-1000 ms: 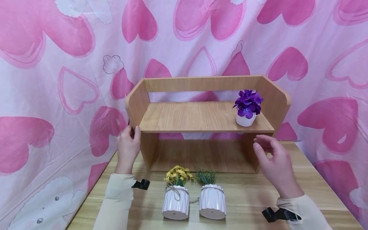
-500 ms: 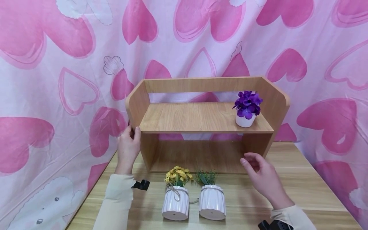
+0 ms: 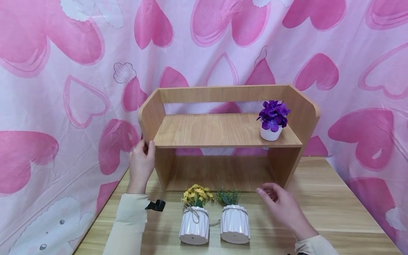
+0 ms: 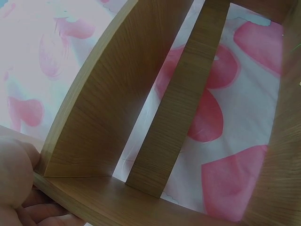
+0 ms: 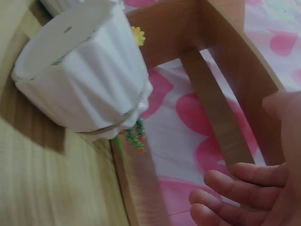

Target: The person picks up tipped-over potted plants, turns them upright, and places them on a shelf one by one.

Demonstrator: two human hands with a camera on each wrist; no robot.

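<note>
A two-tier wooden desktop shelf (image 3: 229, 145) stands on the table. My left hand (image 3: 141, 163) grips the front edge of its left side panel, thumb in front and fingers round the outside; the left wrist view shows this hand (image 4: 23, 183) at the panel's edge. Before the shelf lie two white ribbed pots on their sides, bases towards me: one with yellow flowers (image 3: 197, 194), one with a green plant (image 3: 230, 197). My right hand (image 3: 285, 209), fingers loosely bent and holding nothing, hovers just right of the green plant's pot (image 5: 89, 80), apart from it.
On the upper board, at the right, stands a small white pot with purple flowers (image 3: 273, 117). Twine runs round both lying pots. A pink heart-patterned cloth (image 3: 95, 42) hangs behind and beside the wooden table (image 3: 338, 212).
My right hand has moved down and left, from beside the shelf's right panel towards the pot with the green plant. My left hand keeps its grip on the shelf.
</note>
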